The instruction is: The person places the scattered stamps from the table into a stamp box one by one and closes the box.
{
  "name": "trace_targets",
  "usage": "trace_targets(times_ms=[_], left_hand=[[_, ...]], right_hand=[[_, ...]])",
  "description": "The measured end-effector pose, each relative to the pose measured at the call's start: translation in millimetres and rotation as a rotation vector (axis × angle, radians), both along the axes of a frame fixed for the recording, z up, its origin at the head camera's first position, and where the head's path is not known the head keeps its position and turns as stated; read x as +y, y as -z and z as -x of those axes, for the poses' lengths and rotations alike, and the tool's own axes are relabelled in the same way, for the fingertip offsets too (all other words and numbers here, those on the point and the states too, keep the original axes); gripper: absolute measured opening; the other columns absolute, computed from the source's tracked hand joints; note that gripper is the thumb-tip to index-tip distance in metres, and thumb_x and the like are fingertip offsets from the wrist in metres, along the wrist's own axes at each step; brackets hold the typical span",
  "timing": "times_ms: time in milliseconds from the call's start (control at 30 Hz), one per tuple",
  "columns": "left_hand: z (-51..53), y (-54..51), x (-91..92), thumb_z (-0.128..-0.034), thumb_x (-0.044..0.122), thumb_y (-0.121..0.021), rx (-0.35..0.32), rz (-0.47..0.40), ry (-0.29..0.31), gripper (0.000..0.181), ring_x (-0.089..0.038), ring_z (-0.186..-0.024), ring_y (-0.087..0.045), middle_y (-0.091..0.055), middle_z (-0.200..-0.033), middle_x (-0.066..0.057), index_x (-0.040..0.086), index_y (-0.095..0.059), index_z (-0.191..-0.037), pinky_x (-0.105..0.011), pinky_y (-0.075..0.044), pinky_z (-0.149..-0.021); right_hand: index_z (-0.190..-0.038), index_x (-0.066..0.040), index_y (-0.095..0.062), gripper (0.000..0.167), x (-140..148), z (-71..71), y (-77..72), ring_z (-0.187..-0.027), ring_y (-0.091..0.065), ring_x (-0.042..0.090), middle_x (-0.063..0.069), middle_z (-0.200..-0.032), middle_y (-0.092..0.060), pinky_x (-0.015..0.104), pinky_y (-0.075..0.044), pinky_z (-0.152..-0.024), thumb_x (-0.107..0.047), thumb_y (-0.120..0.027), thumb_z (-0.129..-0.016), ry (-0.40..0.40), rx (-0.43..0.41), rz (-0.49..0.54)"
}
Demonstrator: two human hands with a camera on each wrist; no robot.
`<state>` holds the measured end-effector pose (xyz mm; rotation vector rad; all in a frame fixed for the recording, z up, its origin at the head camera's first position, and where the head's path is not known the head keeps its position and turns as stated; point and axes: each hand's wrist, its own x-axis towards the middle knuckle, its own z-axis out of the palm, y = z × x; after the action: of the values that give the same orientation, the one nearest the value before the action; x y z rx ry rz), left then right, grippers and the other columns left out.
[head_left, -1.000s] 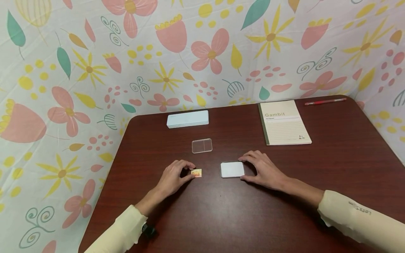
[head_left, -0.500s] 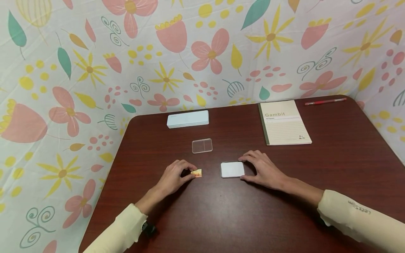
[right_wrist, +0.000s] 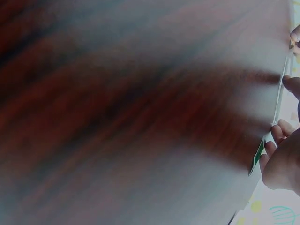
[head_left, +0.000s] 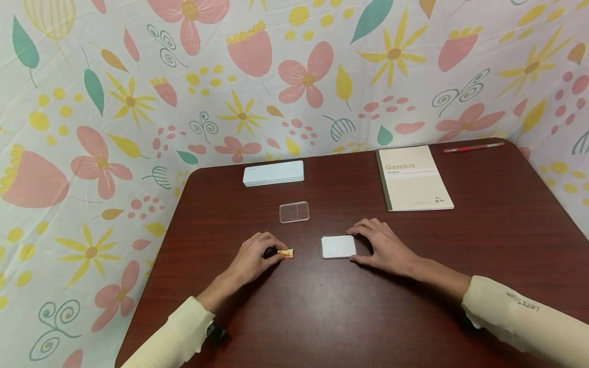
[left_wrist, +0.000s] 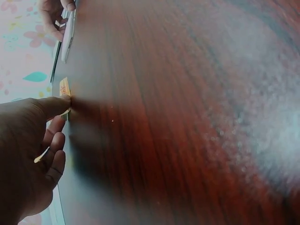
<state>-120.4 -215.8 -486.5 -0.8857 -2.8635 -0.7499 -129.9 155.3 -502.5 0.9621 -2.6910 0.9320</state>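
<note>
Between the thumb and fingers of my left hand (head_left: pixel 254 258) is a small yellow and orange printed slip (head_left: pixel 287 253), perhaps paper, low over the table. In the left wrist view the slip (left_wrist: pixel 65 86) looks curved, and most of it is hidden behind the fingers. My right hand (head_left: pixel 385 249) grips the right end of a shallow clear case (head_left: pixel 321 247) with a white inside or card (head_left: pixel 338 247), thumb on the near edge and index finger on the far edge. The case lies flat on the table. A clear plastic lid-like piece (head_left: pixel 294 212) lies behind, between the hands.
A pale blue flat box (head_left: pixel 273 174) lies at the back left of the dark wood table (head_left: pixel 303 317). A notebook (head_left: pixel 414 179) and a red pen (head_left: pixel 474 148) are at the back right. A flowered cloth (head_left: pixel 276 66) hangs behind the table.
The slip in my left hand shows narrower, its far edge lower, as if bent or tilted. My right hand and the clear case have stayed in place.
</note>
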Motion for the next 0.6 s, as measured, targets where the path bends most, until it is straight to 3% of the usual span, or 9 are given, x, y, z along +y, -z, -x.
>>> trace_targets(times_ms=[233, 600], left_hand=[[-1.8, 1.9, 1.5, -0.0936, 0.021, -0.086, 0.051, 0.003, 0.042, 0.013, -0.012, -0.1, -0.066, -0.071, -0.107, 0.009, 0.023, -0.08, -0.105, -0.038, -0.058, -0.086], [-0.1, 5.6, 2.7, -0.0919, 0.014, -0.087, 0.154, -0.027, 0.102, 0.017, -0.01, -0.098, -0.071, -0.076, -0.103, 0.007, 0.018, -0.079, -0.106, -0.036, -0.06, -0.083]], right_hand=[[-0.124, -0.004, -0.073, 0.056, 0.3, 0.5, 0.4, -0.108, -0.058, 0.028, 0.006, -0.12, -0.067, 0.045, -0.043, -0.086, -0.022, -0.097, -0.077, -0.003, 0.0, 0.002], [-0.123, -0.005, -0.073, 0.055, 0.2, 0.0, 0.3, -0.108, -0.058, 0.027, 0.005, -0.12, -0.067, 0.044, -0.043, -0.086, -0.022, -0.097, -0.077, -0.002, -0.003, -0.002]])
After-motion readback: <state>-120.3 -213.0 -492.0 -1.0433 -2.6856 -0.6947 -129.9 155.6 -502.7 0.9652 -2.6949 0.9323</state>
